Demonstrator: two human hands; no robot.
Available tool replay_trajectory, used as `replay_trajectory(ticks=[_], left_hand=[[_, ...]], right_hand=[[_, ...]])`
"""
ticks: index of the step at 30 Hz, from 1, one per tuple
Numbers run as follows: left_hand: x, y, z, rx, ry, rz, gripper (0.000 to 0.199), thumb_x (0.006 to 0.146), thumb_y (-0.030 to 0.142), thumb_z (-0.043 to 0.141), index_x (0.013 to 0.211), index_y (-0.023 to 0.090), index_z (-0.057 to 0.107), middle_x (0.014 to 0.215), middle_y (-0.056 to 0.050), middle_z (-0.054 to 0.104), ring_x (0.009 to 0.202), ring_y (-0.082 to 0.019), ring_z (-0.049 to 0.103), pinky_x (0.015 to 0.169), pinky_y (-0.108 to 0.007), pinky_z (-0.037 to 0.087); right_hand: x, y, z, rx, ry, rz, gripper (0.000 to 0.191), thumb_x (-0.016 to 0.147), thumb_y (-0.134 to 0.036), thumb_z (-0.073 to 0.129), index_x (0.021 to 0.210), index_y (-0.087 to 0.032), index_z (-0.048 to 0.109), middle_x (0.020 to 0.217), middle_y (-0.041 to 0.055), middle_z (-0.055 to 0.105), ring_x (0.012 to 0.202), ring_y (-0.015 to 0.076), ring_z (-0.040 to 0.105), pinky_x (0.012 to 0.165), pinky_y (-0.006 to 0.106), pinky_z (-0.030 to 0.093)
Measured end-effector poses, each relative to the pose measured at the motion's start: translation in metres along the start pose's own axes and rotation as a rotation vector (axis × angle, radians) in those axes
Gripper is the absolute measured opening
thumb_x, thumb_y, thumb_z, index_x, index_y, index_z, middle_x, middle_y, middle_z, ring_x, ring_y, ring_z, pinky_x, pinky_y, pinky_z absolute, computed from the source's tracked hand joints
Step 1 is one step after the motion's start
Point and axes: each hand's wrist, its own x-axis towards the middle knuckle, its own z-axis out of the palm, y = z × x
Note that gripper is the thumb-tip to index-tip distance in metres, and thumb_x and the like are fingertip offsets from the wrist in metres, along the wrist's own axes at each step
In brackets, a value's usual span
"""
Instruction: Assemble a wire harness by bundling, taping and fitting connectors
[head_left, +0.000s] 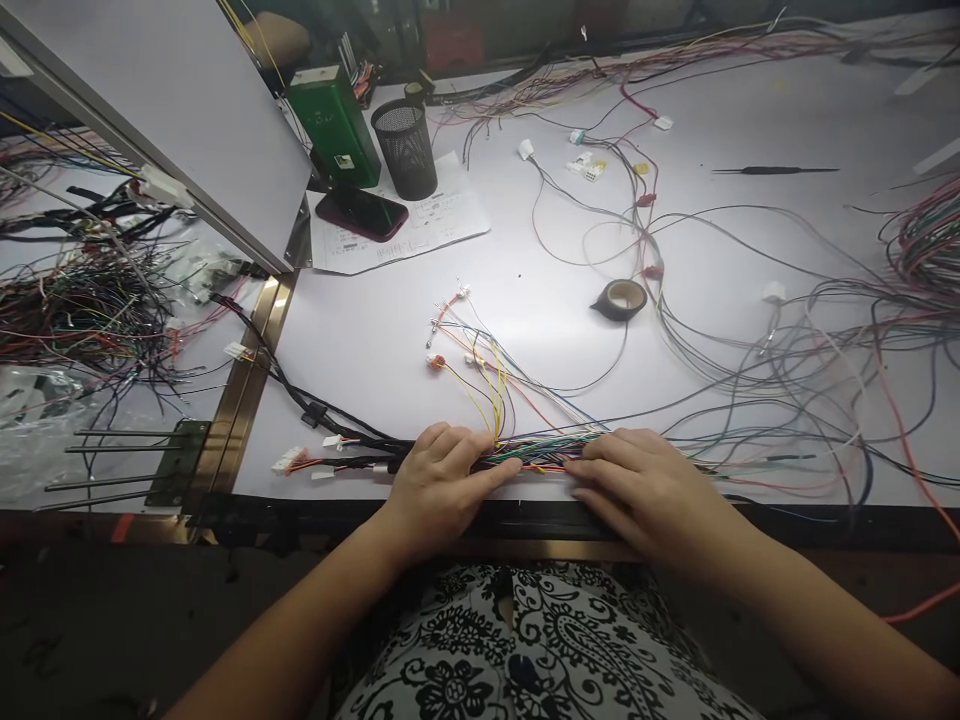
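A bundle of thin coloured wires (pixel 551 450) runs along the front edge of the white table. My left hand (pixel 442 480) is closed over it, thumb stretched along the wires. Further right, my right hand (pixel 637 485) grips the same bundle, its fingers curled over the strands. Between the hands, green, white, orange and yellow wires show. Left of my left hand the bundle carries on as black-sleeved cable (pixel 360 435) and a white connector (pixel 289 460). Above it, loose yellow wires (pixel 499 385) fan out to an orange connector (pixel 435 363). What lies under my fingers is hidden.
A roll of black tape (pixel 622 298) lies mid-table, with loose wires (pixel 690 340) spreading right. A tweezers-like black tool (pixel 776 170) is farther back. At the back left are a phone (pixel 362 214), a mesh cup (pixel 405 150) and a green box (pixel 334 125). Metal rods (pixel 112 450) jut out left.
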Motion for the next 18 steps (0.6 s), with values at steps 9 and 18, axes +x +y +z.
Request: replay_trajectory(ticks=[9,18], left_hand=[[0.002,0.003,-0.002,-0.051,-0.057,0.010,0.033,0.089,0.015,0.054,0.118,0.030,0.062,0.114,-0.003,0.065,0.102,-0.021,0.052,0.095,-0.038,0.034],[0.007,0.012,-0.002,-0.052,-0.101,-0.220,0.040,0.085,0.012,0.053,0.122,0.026,0.059,0.111,-0.004,0.060,0.102,-0.021,0.051,0.094,-0.038,0.040]], right_hand=[[0.036,-0.011,-0.009,-0.047,-0.016,0.066,0.013,0.093,-0.022,0.052,0.100,-0.019,0.062,0.089,0.0047,0.060,0.082,0.0192,0.053,0.068,0.030,0.042],[0.039,-0.014,-0.010,0.011,-0.097,-0.129,0.020,0.095,-0.019,0.045,0.091,-0.017,0.065,0.092,0.0069,0.059,0.084,0.0198,0.049,0.077,0.034,0.042]])
